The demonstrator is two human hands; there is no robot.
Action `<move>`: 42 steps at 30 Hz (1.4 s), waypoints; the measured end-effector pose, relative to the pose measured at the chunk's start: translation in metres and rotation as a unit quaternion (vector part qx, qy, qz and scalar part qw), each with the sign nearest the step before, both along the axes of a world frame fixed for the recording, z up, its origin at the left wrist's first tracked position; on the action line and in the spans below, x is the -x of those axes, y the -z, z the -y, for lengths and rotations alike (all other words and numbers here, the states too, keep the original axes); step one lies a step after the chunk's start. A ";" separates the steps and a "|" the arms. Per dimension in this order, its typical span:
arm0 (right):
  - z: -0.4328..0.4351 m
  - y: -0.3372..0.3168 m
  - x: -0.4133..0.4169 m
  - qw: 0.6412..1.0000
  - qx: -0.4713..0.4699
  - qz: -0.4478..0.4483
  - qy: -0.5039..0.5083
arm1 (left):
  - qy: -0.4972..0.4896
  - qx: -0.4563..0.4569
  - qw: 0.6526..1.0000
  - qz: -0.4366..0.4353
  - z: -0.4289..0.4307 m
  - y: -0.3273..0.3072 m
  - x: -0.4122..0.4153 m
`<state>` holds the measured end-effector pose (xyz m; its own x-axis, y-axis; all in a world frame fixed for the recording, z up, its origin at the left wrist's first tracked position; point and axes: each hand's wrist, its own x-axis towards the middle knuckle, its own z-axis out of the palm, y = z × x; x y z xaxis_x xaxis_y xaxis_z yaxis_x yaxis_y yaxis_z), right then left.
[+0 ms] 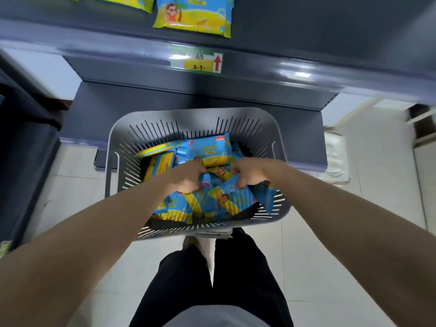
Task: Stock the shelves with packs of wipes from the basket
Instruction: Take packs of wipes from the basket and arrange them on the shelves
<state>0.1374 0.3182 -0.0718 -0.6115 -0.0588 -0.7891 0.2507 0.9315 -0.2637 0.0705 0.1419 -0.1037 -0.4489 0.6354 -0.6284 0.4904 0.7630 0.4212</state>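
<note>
Head-worn view, steeply down over basket (192,113)

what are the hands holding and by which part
Right hand pinches a wipes pack by its top edge; left hand grips a second pack at its end.

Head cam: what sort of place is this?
Most likely a shop aisle, or a mock one: a grey shelf with a price tag on its edge, a pack of wipes lying on it, and a basket of matching packs on the tiled floor.
</note>
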 end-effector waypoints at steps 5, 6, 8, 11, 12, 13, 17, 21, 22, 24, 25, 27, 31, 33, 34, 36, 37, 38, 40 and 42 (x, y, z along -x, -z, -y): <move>-0.009 -0.057 0.025 0.993 -0.006 -0.117 0.018 | -0.069 -0.045 0.996 -0.036 0.009 -0.065 0.030; -0.011 -0.071 0.032 0.989 -0.011 -0.144 0.024 | -0.068 -0.052 0.995 -0.054 0.010 -0.080 0.036; -0.017 -0.103 0.045 0.980 0.044 -0.174 0.089 | -0.064 -0.072 0.990 -0.100 0.012 -0.111 0.047; -0.033 -0.151 0.062 0.944 0.163 -0.213 0.192 | -0.085 -0.130 0.980 -0.123 0.014 -0.152 0.060; -0.039 -0.166 0.067 0.929 0.194 -0.225 0.221 | -0.093 -0.156 0.976 -0.123 0.014 -0.164 0.064; -0.045 -0.180 0.071 0.913 0.222 -0.238 0.247 | -0.102 -0.183 0.970 -0.120 0.013 -0.176 0.068; -0.066 -0.221 0.092 0.830 0.317 -0.308 0.341 | -0.148 -0.299 0.939 -0.088 0.003 -0.220 0.080; -0.088 -0.244 0.122 0.742 0.333 -0.394 0.427 | -0.175 -0.372 0.910 -0.057 -0.017 -0.253 0.097; -0.094 -0.248 0.130 0.718 0.345 -0.404 0.450 | -0.185 -0.387 0.901 -0.056 -0.023 -0.258 0.102; -0.112 -0.257 0.146 0.703 0.365 -0.388 0.472 | -0.200 -0.414 0.886 -0.063 -0.039 -0.268 0.111; -0.123 -0.260 0.153 0.715 0.362 -0.373 0.468 | -0.203 -0.422 0.881 -0.070 -0.049 -0.272 0.115; -0.148 -0.264 0.170 0.771 0.299 -0.361 0.431 | -0.210 -0.427 0.876 -0.079 -0.070 -0.276 0.124; -0.191 -0.264 0.211 0.869 0.033 -0.425 0.250 | -0.224 -0.430 0.872 -0.070 -0.121 -0.271 0.143; -0.205 -0.257 0.231 0.886 -0.035 -0.424 0.185 | -0.225 -0.421 0.877 -0.059 -0.141 -0.267 0.147; -0.214 -0.252 0.242 0.892 -0.051 -0.419 0.158 | -0.227 -0.412 0.880 -0.064 -0.152 -0.264 0.151; -0.224 -0.239 0.262 0.902 -0.050 -0.409 0.128 | -0.239 -0.392 0.884 -0.082 -0.169 -0.259 0.159; -0.228 -0.234 0.270 0.906 -0.042 -0.404 0.121 | -0.246 -0.385 0.885 -0.089 -0.176 -0.257 0.163; -0.231 -0.229 0.278 0.906 -0.029 -0.405 0.117 | -0.256 -0.380 0.884 -0.092 -0.182 -0.256 0.167; -0.236 -0.223 0.292 0.905 -0.010 -0.411 0.109 | -0.267 -0.374 0.883 -0.096 -0.189 -0.254 0.175; -0.239 -0.219 0.304 0.904 -0.017 -0.419 0.086 | -0.257 -0.369 0.887 -0.105 -0.194 -0.252 0.179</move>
